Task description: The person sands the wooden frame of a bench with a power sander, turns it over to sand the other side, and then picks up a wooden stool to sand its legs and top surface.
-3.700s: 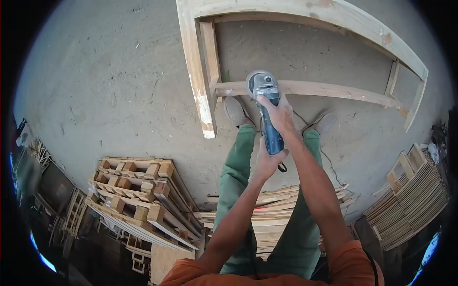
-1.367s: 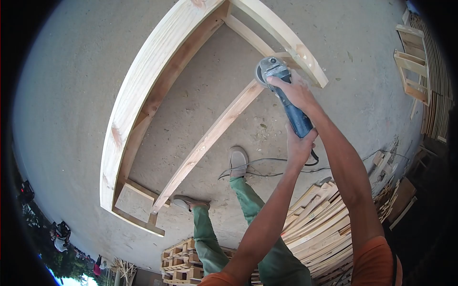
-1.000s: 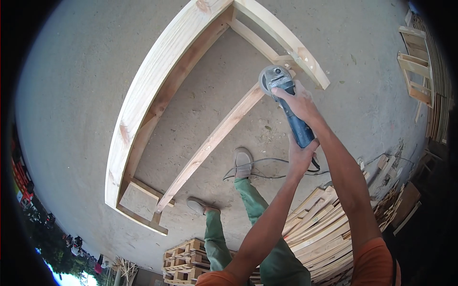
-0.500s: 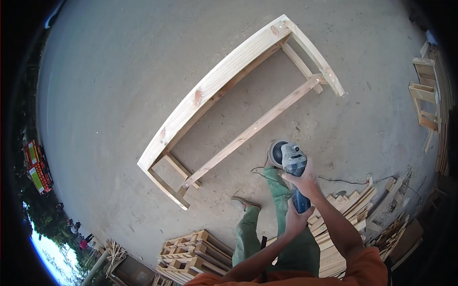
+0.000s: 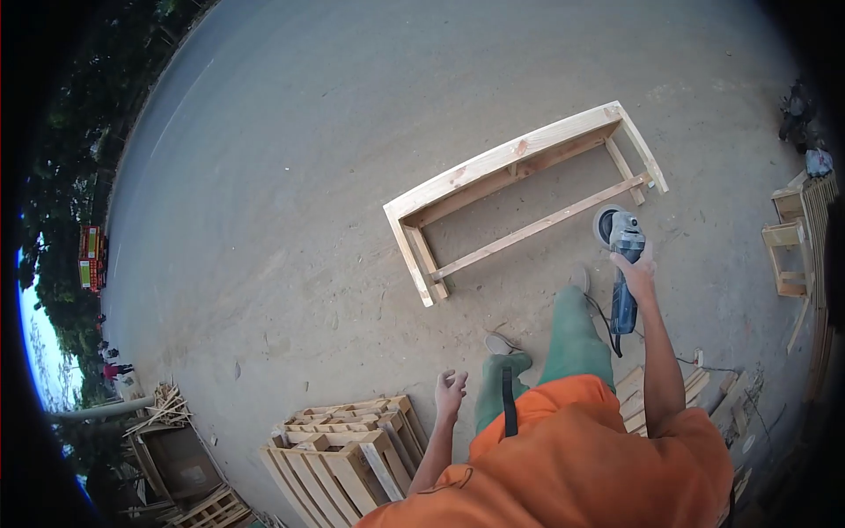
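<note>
My right hand (image 5: 638,271) is wrapped round the body of a blue and grey angle grinder (image 5: 627,290). Its round disc (image 5: 604,225) points away from me, close to the near right end of a wooden bench frame (image 5: 502,169). The frame is of pale planks, with legs at both ends and a long rail (image 5: 537,231) between them. Any gap between disc and wood is hard to judge. My left hand (image 5: 451,392) hangs out to the left, holding nothing, its fingers loosely bent and apart, above the ground near stacked pallets.
Wooden pallets (image 5: 352,466) are stacked at my left, and loose planks (image 5: 673,392) lie at my right. The grinder's cord (image 5: 602,317) hangs near my leg. More wooden frames (image 5: 783,255) stand at the far right. A wooden bin (image 5: 180,466) is at lower left.
My left hand has let go of the grinder and swung out to the left. My right hand still holds it. The view has shifted, and the bench frame now appears smaller and farther right.
</note>
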Available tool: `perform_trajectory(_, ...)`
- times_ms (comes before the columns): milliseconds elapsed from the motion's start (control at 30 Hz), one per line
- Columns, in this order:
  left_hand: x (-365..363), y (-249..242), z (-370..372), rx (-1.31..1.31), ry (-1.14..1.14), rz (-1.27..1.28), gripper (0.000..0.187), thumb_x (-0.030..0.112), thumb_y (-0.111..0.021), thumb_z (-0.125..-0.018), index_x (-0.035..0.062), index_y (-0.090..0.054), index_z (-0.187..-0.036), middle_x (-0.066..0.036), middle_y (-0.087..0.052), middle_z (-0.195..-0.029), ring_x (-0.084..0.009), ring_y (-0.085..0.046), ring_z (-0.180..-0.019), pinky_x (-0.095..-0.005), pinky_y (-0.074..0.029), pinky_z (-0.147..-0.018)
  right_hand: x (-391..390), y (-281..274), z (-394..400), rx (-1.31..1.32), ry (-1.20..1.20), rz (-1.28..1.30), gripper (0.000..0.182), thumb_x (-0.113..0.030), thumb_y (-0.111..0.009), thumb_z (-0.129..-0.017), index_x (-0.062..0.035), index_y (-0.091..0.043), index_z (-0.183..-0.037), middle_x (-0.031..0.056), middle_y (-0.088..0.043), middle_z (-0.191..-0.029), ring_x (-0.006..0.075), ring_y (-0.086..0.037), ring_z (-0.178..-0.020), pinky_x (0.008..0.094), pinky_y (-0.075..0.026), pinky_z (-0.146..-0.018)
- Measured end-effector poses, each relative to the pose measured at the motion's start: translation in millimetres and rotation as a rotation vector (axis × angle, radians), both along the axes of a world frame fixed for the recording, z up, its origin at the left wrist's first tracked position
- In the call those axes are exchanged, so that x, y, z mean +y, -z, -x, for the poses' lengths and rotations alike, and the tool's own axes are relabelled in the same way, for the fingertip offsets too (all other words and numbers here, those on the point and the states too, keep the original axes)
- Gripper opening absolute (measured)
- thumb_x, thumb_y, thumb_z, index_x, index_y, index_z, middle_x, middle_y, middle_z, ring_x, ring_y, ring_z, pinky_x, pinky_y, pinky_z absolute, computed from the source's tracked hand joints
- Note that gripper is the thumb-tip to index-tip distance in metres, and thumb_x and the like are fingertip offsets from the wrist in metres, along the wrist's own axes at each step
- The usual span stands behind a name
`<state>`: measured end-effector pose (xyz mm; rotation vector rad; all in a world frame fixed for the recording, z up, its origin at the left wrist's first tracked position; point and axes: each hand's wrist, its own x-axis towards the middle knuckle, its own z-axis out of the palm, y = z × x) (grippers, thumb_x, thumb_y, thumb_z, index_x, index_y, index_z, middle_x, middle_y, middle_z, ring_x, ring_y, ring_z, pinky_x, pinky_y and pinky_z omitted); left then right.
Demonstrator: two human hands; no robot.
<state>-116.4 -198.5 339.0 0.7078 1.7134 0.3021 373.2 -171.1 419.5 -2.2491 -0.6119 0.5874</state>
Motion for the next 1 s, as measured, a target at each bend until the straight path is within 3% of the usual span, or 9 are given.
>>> perform_trajectory(67,-53.8,24.7,151.2,0.121,-0.307,-0.096,0.052,0.027,-0.077,-0.087,-0.0016,-0.053,-0.124,-0.01,-0.065,-0.099,-0.0135,-0.061,-0.075,-0.0284,-0.051,-0.062,-6.9,-7.4,20.7,0.001,0.001,-0.127,0.075,-0.03,-0.085,-0.072,0.0008,-0.048,-0.129,0.0233,-0.067,-0.106,0.037,-0.065,-0.098,0.0437,-0.051,-0.088)
perform_trajectory(133,-110.4,18.2,254.4,0.298,-0.525,-0.265,0.041,0.024,-0.078,-0.085,-0.0003,-0.053,-0.108,-0.007,-0.061,-0.084,-0.0133,-0.055,-0.057,-0.0266,-0.045,-0.049,-5.9,-30.6,53.8,-0.027,-0.04,-0.121,0.075,-0.028,-0.084,-0.073,0.0022,-0.047,-0.131,0.0218,-0.066,-0.108,0.034,-0.065,-0.097,0.0416,-0.051,-0.088)
perform_trajectory(267,-157.7,-35.6,295.9,0.374,-0.8,-0.262,0.037,0.023,-0.076,-0.086,0.0015,-0.053,-0.105,-0.004,-0.057,-0.079,-0.0126,-0.05,-0.055,-0.025,-0.039,-0.044,-1.2,-54.7,107.6,0.124,-0.065,-0.255,0.069,-0.024,-0.083,-0.076,0.0023,-0.048,-0.129,0.0153,-0.064,-0.112,0.0251,-0.063,-0.097,0.0372,-0.051,-0.086)
perform_trajectory(400,-92.1,-61.2,229.0,-0.002,-0.698,-0.265,0.038,0.022,-0.074,-0.089,0.001,-0.054,-0.114,-0.004,-0.061,-0.089,-0.0099,-0.055,-0.072,-0.0255,-0.045,-0.054,19.9,-75.7,162.9,0.336,-0.162,-0.339,0.064,-0.021,-0.082,-0.077,0.0015,-0.049,-0.128,0.0109,-0.063,-0.11,0.0188,-0.062,-0.095,0.033,-0.052,-0.084)
perform_trajectory(500,-12.8,-84.2,127.2,-0.111,-0.314,-0.257,0.061,0.034,-0.072,-0.09,-0.0012,-0.049,-0.135,-0.01,-0.065,-0.114,-0.0164,-0.061,-0.099,-0.0314,-0.052,-0.08,42.3,-90.7,191.2,0.38,-0.253,-0.335,0.062,-0.021,-0.081,-0.078,0.0011,-0.05,-0.127,0.0102,-0.063,-0.109,0.0164,-0.062,-0.09,0.0313,-0.053,-0.079)
perform_trajectory(600,61.2,-118.7,28.7,-0.497,0.132,-0.255,0.062,0.035,-0.069,-0.094,0.0003,-0.046,-0.14,-0.011,-0.064,-0.117,-0.0177,-0.06,-0.106,-0.0323,-0.05,-0.087,72.3,-87.2,213.8,0.488,-0.282,-0.349,0.058,-0.022,-0.08,-0.08,0.0006,-0.051,-0.125,0.0092,-0.063,-0.104,0.0151,-0.062,-0.085,0.0301,-0.053,-0.074)
perform_trajectory(733,115.5,-160.9,-62.1,-0.596,0.483,-0.191,0.07,0.041,-0.073,-0.09,-0.0031,-0.044,-0.137,-0.011,-0.063,-0.109,-0.016,-0.058,-0.093,-0.0294,-0.049,-0.081,125.0,-89.3,235.6,0.758,-0.213,-0.407,0.05,-0.024,-0.078,-0.083,-0.0008,-0.054,-0.12,0.0078,-0.063,-0.094,0.0141,-0.062,-0.075,0.029,-0.054,-0.064)
perform_trajectory(867,160.5,-171.4,-79.1,-0.786,0.364,-0.172,0.066,0.037,-0.078,-0.084,-0.0026,-0.046,-0.126,-0.011,-0.061,-0.101,-0.017,-0.058,-0.087,-0.0299,-0.05,-0.078,184.7,-68.7,255.3,0.741,-0.148,-0.441,0.037,-0.024,-0.073,-0.089,-0.0026,-0.055,-0.113,0.0072,-0.061,-0.083,0.0153,-0.062,-0.06,0.0295,-0.054,-0.051)
perform_trajectory(1000,206.4,-169.4,-71.1,-0.552,0.363,-0.226,0.067,0.032,-0.081,-0.075,-0.0014,-0.046,-0.121,-0.012,-0.061,-0.096,-0.0186,-0.061,-0.084,-0.0324,-0.051,-0.078,224.2,-58.7,264.3,0.786,-0.066,-0.373,0.036,-0.024,-0.073,-0.089,-0.0022,-0.056,-0.113,0.0071,-0.061,-0.082,0.0158,-0.062,-0.058,0.03,-0.054,-0.05)
